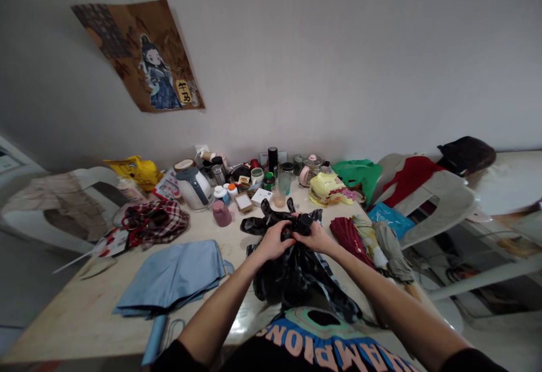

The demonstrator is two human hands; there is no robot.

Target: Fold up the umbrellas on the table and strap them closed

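A black folding umbrella (288, 279) with a grey-blue pattern lies loosely collapsed on the table in front of me, its fabric spread in uneven folds. Its thick black end piece (303, 223) points up between my hands. With bent fingers, my left hand (274, 240) grips the umbrella at its middle. My right hand (315, 237) is closed around the black end piece from the other side. The fingertips of both hands nearly meet, and the part beneath them is partly hidden.
On the left lies a blue umbrella (173, 276), its handle over the table edge. Maroon (351, 239) and grey (392, 248) umbrellas lie at right. A kettle (192, 187), pink cup (221, 214), bottles and boxes line the back. Chairs (444, 202) flank the table.
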